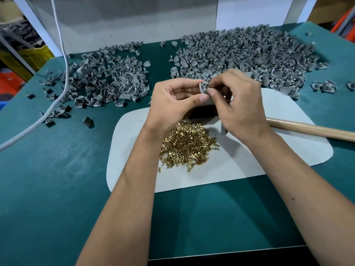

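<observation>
**Grey part pinched between both hands above the mat**

At the far left a white cable (pixel 64 77) trails down across the green surface (pixel 57 179), crossing the edge of the left heap of grey parts (pixel 107 81). Strays lie near that heap, but the near left stretch of the surface is open room for my forearm.

My left hand (pixel 172 98) is raised over the white mat (pixel 249 160), fingers curled, thumb and forefinger pinching the grey part (pixel 203 87). The part sits up off the surface between my two hands, standing on edge, its long axis running roughly away from me. Most of it is covered, so I cannot tell which way its face points.

My right hand (pixel 240 104) meets it from the other side, fingers bent, thumb and forefinger tips pressed on the part's right edge.

Under my wrists lies the heap of brass inserts (pixel 188 146), with a dark block (pixel 203 112) just behind it. The larger right heap of grey parts (pixel 240 54) crowds the mat's far edge. A wooden handle (pixel 311 129) lies across the mat's right side, just beside my right wrist.
</observation>
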### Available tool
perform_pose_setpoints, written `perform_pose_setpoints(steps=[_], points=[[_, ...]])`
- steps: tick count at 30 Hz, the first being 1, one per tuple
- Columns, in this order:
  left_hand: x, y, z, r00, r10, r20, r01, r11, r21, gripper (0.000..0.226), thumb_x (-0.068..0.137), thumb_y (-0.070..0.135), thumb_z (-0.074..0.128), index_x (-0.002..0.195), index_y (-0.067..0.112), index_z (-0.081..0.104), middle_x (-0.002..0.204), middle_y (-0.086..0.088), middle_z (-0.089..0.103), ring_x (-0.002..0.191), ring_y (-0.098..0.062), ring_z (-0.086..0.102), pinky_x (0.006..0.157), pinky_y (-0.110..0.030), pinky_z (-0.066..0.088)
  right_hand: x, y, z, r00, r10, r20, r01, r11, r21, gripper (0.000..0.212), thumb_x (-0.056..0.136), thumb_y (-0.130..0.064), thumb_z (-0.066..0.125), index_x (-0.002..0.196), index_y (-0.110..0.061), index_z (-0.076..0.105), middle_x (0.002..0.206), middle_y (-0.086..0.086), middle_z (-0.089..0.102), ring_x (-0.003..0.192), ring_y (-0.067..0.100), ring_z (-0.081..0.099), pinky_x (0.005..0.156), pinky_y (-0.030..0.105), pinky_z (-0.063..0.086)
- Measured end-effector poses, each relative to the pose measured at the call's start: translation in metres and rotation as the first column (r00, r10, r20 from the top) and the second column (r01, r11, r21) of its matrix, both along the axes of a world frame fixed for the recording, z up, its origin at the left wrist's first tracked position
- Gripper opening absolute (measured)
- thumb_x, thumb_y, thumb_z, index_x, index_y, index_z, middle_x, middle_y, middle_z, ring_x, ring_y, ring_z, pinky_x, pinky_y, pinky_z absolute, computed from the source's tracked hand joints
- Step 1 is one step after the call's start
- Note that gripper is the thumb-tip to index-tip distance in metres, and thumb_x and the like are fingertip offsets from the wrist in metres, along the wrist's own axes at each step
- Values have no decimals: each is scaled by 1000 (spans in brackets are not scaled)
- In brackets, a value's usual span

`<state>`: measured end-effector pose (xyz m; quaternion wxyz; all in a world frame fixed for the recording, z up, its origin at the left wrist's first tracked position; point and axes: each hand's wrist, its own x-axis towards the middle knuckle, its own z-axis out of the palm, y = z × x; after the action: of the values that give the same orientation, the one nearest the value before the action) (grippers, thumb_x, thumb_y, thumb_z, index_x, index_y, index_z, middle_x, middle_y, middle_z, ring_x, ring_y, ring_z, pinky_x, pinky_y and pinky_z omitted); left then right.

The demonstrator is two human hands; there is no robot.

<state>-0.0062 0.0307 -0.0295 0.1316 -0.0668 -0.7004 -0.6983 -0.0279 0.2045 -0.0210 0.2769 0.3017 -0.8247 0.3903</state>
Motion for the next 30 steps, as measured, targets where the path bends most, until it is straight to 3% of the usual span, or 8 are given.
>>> perform_pose_setpoints(steps=[4,8,12,20,23,27,30], points=[[-1,-1,0,1000,-22,-7,22,999,28,42,73,-7,85,113,-1,73,97,-19,76,89,-27,72,94,-46,60,0,0,0,998,-13,55,13,1000,-1,5,91,-8,66,92,-4,69,90,6,66,84,18,57,75,23,41],[-1,1,0,999,-24,-24,25,999,30,36,73,-9,84,105,3,75,83,-4,78,78,-17,74,78,-33,63,2,-1,2,997,-31,76,32,999,-15,5,90,-10,67,90,-7,70,87,3,67,81,16,58,73,21,42],[1,1,1,1000,-4,-9,4,1000,27,33,70,-12,84,99,1,75,81,-8,78,75,-19,74,76,-34,63,2,-1,2,991,-20,135,26,999,-41,5,87,-12,69,88,-9,73,85,2,69,79,15,61,73,24,48],[2,4,2,1000,5,-21,-6,999,-34,30,68,-14,85,91,2,74,75,-2,76,69,-14,72,71,-27,61,1,-1,3,972,-12,235,29,997,-70,6,84,-10,70,84,-14,74,76,-6,67,71,6,59,69,14,41],[1,7,2,999,29,-42,-33,994,-105,30,69,-13,85,91,4,74,75,-1,76,70,-12,72,70,-25,60,-1,1,4,962,-15,272,29,998,-47,8,85,-9,71,86,-15,76,77,-6,68,70,1,58,68,10,40],[-2,14,-3,983,154,-99,-177,940,-293,27,71,0,89,88,13,74,86,-7,76,81,-18,75,81,-35,62,-5,15,12,943,33,330,-41,999,19,5,89,-15,73,92,-17,76,81,-6,70,77,7,65,74,16,47],[-6,12,-10,939,293,-182,-344,809,-476,20,73,19,91,87,19,76,96,4,75,97,-13,70,90,-34,58,-19,42,24,917,-101,385,-2,966,258,6,91,-25,74,92,-20,70,83,-3,70,77,15,65,72,27,49]])
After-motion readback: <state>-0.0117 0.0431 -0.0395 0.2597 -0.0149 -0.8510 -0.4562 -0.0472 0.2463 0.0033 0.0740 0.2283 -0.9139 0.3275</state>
